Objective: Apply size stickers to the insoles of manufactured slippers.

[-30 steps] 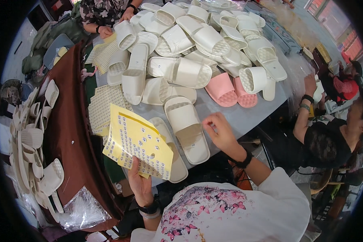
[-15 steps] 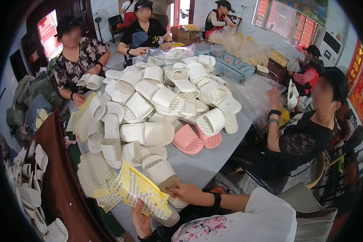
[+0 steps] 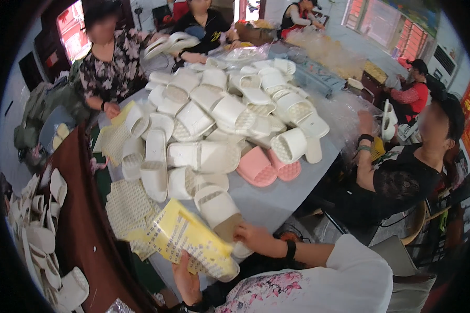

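Observation:
My left hand (image 3: 188,277) grips the lower edge of a yellow sheet of small printed stickers (image 3: 177,229), tilted over the near end of the table. Beside the sheet a cream slipper (image 3: 216,206) lies with its strap away from me. My right hand (image 3: 256,240) is over that slipper's near part, fingers curled together close to the sheet's right edge. Whatever is between those fingertips is hidden. Part of another slipper sole (image 3: 234,275) shows under the sheet's lower corner.
A heap of cream slippers (image 3: 214,112) covers the grey table (image 3: 284,201), with a pink pair (image 3: 257,168) at its near edge. More sticker sheets (image 3: 128,211) lie at the left. Several co-workers surround the table; one (image 3: 112,68) lifts slippers. Other slippers (image 3: 42,237) stand lower left.
My right hand has gone from a finger pointed onto the slipper to curled fingers by the sheet's edge. The co-worker at far left has raised a slipper pair. The view has shifted slightly.

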`<state>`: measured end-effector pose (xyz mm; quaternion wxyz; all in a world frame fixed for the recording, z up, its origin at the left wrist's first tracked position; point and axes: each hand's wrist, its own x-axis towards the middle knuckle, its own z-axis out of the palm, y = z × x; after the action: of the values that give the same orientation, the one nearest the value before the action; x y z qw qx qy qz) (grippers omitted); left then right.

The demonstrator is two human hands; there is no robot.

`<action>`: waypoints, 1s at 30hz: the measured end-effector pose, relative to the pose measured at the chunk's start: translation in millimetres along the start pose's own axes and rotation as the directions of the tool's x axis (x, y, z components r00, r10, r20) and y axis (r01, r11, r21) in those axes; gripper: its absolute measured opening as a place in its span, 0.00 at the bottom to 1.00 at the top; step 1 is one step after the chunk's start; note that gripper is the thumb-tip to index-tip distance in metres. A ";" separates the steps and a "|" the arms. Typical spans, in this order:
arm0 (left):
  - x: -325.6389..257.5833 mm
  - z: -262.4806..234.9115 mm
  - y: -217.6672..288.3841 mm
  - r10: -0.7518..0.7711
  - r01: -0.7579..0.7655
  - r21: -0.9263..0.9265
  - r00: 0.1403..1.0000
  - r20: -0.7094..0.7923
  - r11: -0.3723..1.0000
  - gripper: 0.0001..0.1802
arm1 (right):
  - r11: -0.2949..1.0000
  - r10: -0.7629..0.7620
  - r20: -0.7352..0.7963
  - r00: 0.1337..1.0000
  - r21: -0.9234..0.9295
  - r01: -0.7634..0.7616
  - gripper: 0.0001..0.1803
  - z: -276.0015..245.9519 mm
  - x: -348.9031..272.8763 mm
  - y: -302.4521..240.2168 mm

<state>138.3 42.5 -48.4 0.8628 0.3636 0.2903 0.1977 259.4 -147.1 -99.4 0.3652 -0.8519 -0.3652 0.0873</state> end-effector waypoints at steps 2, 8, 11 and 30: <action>-6.8 1.4 6.5 0.056 -0.043 0.120 0.992 -0.110 0.992 0.21 | 0.999 -0.007 -0.023 1.000 -0.045 0.006 0.04 -0.2 2.9 2.3; -9.3 -30.7 23.2 0.186 -0.169 0.135 0.975 -0.119 0.976 0.18 | 0.985 0.032 0.009 0.999 0.168 -0.033 0.06 -16.2 11.8 4.3; -15.4 -43.0 30.0 0.269 -0.228 0.206 0.942 -0.201 0.952 0.16 | 0.951 0.082 0.118 0.990 0.289 -0.113 0.06 -23.5 14.4 -0.5; -14.1 14.2 4.4 -0.083 0.027 0.473 0.992 0.098 0.880 0.14 | 0.214 0.302 0.345 0.889 0.884 -0.416 0.22 -2.5 -8.2 10.0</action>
<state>136.3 30.3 -32.1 0.7693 0.5645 0.2896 0.0753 260.1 -158.8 -105.5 0.7424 -0.5296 -0.0544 0.4068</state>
